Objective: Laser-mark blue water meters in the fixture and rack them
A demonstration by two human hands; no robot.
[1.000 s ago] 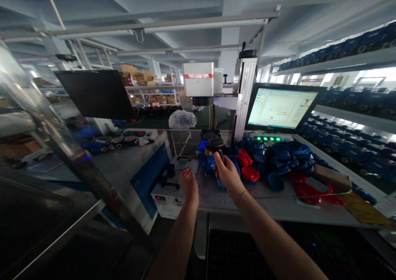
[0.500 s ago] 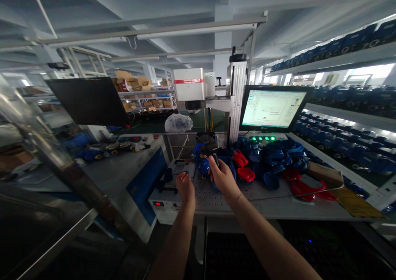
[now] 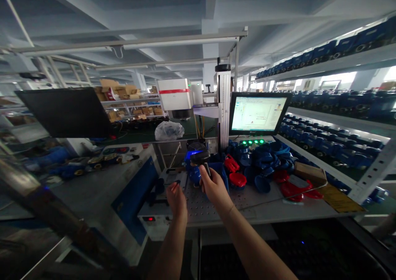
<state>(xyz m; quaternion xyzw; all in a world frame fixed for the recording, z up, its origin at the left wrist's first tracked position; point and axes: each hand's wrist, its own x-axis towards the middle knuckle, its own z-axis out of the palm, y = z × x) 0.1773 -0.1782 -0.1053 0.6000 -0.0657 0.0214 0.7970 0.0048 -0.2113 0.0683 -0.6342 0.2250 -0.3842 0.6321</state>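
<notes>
My right hand (image 3: pixel 214 185) is wrapped round the handle of a black handheld barcode scanner (image 3: pixel 200 157). The scanner's head points away from me, over a blue rounded part (image 3: pixel 194 176) on the perforated work plate (image 3: pixel 198 207). Bluish light shows just behind the scanner head. To the left, my left hand (image 3: pixel 177 199) is raised over the plate's left side with its fingers pinched together. A small dark thing shows at those fingertips, too small to name. The scanner partly hides the blue part.
A white and red machine head (image 3: pixel 175 94) hangs from an upright column (image 3: pixel 223 106). Right of my hands lie red cups (image 3: pixel 237 180) and piled blue parts (image 3: pixel 262 160). A lit monitor (image 3: pixel 258 114) stands behind them. A dark monitor (image 3: pixel 64 112) and side bench are at left.
The view has shifted, so the scene sits further left and slightly lower. Bluish light now shows by the scanner head. Both hands keep about the same pose over the plate.
</notes>
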